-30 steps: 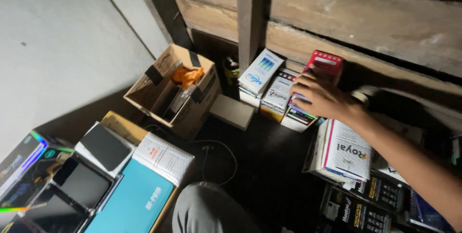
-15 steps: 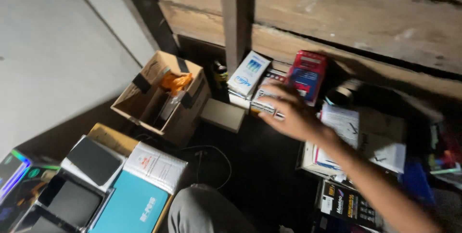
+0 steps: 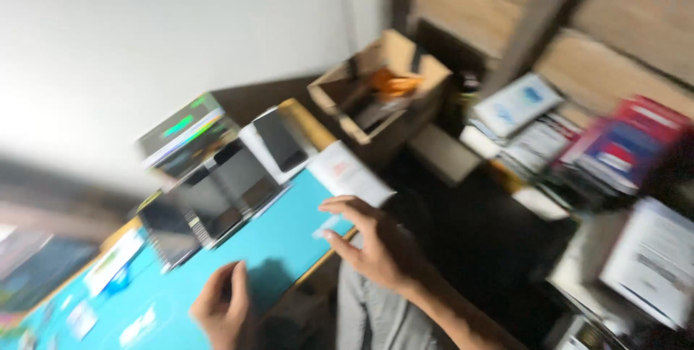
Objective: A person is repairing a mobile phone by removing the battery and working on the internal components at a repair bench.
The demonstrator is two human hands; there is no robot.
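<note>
Right hand open, fingers spread over the teal box; left hand, also empty, rests at its near edge. Blurry view: a careless reach could topple the phone boxes stacked behind it.

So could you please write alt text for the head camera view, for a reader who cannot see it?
Blurred view: two bare hands, right hand and left hand, reach over a large teal box. Around it lie stacked flat boxes, an open cardboard box and packages against wooden boards.

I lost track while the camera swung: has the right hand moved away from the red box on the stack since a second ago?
Yes. The right hand left the red box and now hovers over the teal box, left of the open carton.
</note>
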